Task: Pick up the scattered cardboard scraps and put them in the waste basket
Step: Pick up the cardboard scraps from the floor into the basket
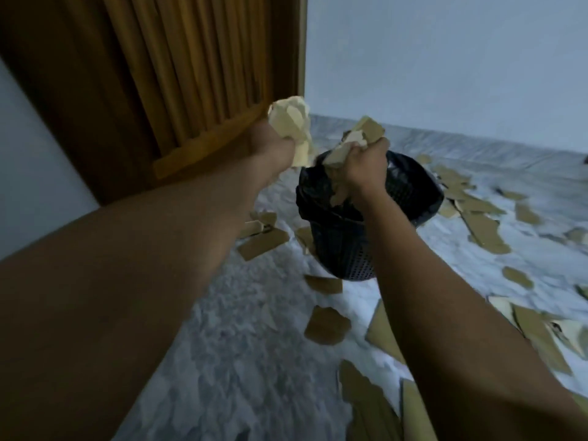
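Holding both fists shut on scraps, left hand (273,148) at the basket's (410,198) ten o'clock, right hand (366,167) above it: centre each grip over the opening, then release.

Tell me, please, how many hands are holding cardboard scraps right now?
2: the left hand grips a pale crumpled wad by the door; the right hand grips brown scraps above the waste basket.

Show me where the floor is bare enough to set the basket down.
Bare marble floor lies between the left forearm and the scraps in front of the waste basket; that is the widest patch. A smaller one sits right of the basket. Far right and bottom right are crowded with cardboard.
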`<state>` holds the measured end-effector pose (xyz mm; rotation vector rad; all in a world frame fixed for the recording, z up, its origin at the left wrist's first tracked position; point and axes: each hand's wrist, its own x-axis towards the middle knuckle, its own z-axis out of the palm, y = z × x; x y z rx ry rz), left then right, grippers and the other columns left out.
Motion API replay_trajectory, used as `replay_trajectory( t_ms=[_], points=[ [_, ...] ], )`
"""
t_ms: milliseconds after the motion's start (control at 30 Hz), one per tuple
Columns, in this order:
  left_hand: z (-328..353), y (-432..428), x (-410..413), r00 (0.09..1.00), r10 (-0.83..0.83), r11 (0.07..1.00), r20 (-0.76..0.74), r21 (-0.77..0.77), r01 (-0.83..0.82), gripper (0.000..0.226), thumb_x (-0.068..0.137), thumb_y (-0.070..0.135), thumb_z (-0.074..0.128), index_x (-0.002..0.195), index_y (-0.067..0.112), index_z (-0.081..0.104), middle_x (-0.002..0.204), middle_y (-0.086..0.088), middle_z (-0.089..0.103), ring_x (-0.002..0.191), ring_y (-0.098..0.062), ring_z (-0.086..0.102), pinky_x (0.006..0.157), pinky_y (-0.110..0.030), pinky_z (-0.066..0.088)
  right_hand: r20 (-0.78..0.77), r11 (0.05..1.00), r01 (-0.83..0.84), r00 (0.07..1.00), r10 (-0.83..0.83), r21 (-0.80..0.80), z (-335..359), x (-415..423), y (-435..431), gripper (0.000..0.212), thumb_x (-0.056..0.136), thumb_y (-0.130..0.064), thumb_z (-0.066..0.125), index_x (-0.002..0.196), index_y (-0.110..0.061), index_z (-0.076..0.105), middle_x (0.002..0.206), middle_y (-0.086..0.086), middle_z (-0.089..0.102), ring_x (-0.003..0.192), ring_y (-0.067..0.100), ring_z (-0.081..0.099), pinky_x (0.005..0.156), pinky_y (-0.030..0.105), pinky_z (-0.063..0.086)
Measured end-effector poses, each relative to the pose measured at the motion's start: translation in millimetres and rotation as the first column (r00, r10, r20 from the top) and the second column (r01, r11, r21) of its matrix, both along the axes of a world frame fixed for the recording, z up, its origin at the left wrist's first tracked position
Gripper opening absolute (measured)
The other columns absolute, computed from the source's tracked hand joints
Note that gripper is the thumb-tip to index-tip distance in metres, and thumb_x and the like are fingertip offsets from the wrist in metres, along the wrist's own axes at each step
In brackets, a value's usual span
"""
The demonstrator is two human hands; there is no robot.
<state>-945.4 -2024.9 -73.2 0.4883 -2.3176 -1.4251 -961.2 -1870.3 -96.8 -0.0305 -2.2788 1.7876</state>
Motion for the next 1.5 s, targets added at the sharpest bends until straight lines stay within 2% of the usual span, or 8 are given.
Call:
replay_trajectory(
  t_ms=[100, 200, 633, 800, 933, 1167, 1267, 1500],
  points=[
    [-3.2, 46.1, -4.1, 0.962, -0.262, 0.944, 0.079, 0.227, 0.238, 0.068, 0.099, 0.039, 0.054, 0.154, 0.016, 0.021, 0.153, -0.007, 0.037, 0.127, -0.028, 0.049, 0.1, -0.039, 0.049, 0.223, 0.992, -0.05, 0.972, 0.075, -0.115, 7.2, -5.1, 25.4, 0.049, 0.099, -0.033, 0.046, 0.134, 0.0, 0.04, 0.117, 0.018, 0.053, 0.101, 0.036, 0.06, 0.072, 0.047, 0.059],
    [-22.2, 66.7, -10.6, 0.93, -0.332, 0.907, 0.157, 0.324, 0.269, 0.074, 0.1, 0.048, 0.046, 0.157, 0.02, 0.009, 0.158, -0.009, 0.027, 0.128, -0.032, 0.045, 0.104, -0.041, 0.048, 0.207, 0.998, 0.039, 0.978, -0.031, -0.039, 8.7, 7.8, 53.8, 0.015, 0.097, -0.023, 0.049, 0.087, -0.011, 0.051, 0.081, 0.005, 0.052, 0.074, 0.021, 0.056, 0.071, 0.036, 0.057],
    [-65.4, 155.2, -0.6, 0.983, -0.184, 0.967, 0.02, -0.175, 0.185, 0.044, 0.09, 0.04, 0.055, 0.132, 0.024, 0.05, 0.143, -0.002, 0.041, 0.135, -0.027, 0.035, 0.107, -0.048, 0.032, 0.365, 0.873, 0.488, 0.811, -0.458, 0.012, -95.4, 126.2, 149.7, 0.033, 0.103, -0.017, 0.045, 0.133, -0.004, 0.048, 0.109, 0.014, 0.057, 0.092, 0.03, 0.068, 0.078, 0.041, 0.061],
    [-47.8, 181.3, 31.8, 0.813, -0.514, 0.76, -0.273, -0.584, 0.284, 0.041, 0.091, 0.043, 0.052, 0.128, 0.027, 0.053, 0.131, 0.0, 0.049, 0.122, -0.025, 0.045, 0.095, -0.044, 0.036, 0.666, 0.861, 0.024, 0.624, -0.41, 0.507, -193.0, 239.9, 146.5, 0.039, 0.089, -0.033, 0.07, 0.117, -0.007, 0.063, 0.082, 0.008, 0.068, 0.067, 0.02, 0.065, 0.07, 0.041, 0.061],
    [-42.2, 178.7, 52.7, 0.496, -0.824, 0.53, -0.272, -0.681, 0.506, 0.04, 0.095, 0.036, 0.051, 0.129, 0.016, 0.051, 0.125, -0.005, 0.055, 0.107, -0.026, 0.058, 0.08, -0.037, 0.043, 0.74, 0.757, -0.238, 0.516, -0.432, 0.608, -232.6, 293.6, 115.7, 0.064, 0.077, -0.045, 0.074, 0.124, -0.007, 0.052, 0.11, 0.012, 0.062, 0.098, 0.027, 0.063, 0.082, 0.042, 0.056],
    [-77.8, 142.1, 118.6, 0.453, -0.888, 0.254, 0.077, -0.74, 0.623, 0.03, 0.093, 0.046, 0.055, 0.105, 0.018, 0.052, 0.098, 0.002, 0.063, 0.081, -0.026, 0.064, 0.062, -0.033, 0.046, 0.785, 0.817, -0.074, 0.339, -0.519, 0.572, -259.4, 317.7, 95.7, 0.107, 0.055, -0.046, 0.082, 0.138, -0.021, 0.019, 0.125, 0.007, 0.052, 0.116, 0.031, 0.054, 0.097, 0.044, 0.043],
    [-142.7, 122.9, 177.4, 0.397, -0.685, 0.086, 0.611, -0.474, 0.877, 0.062, 0.072, 0.07, 0.068, 0.105, 0.019, 0.055, 0.098, 0.001, 0.062, 0.089, -0.027, 0.064, 0.075, -0.036, 0.053, 0.781, 0.791, -0.163, 0.368, -0.505, 0.589, -258.6, 325.4, 99.3, 0.065, 0.063, -0.048, 0.078, 0.115, -0.019, 0.051, 0.1, -0.004, 0.066, 0.099, 0.02, 0.062, 0.097, 0.044, 0.041],
    [-268.5, 109.1, 310.1, 0.286, -0.439, 0.341, 0.852, -0.137, 0.93, 0.053, 0.088, 0.033, 0.054, 0.135, 0.019, 0.036, 0.128, -0.011, 0.051, 0.117, -0.037, 0.055, 0.091, -0.048, 0.048, 0.78, 0.934, -0.082, 0.579, -0.239, 0.347, -268.5, 313.5, 127.1, 0.027, 0.063, -0.045, 0.068, 0.076, -0.021, 0.069, 0.077, 0.002, 0.073, 0.08, 0.03, 0.07, 0.079, 0.05, 0.058]
  ],
)
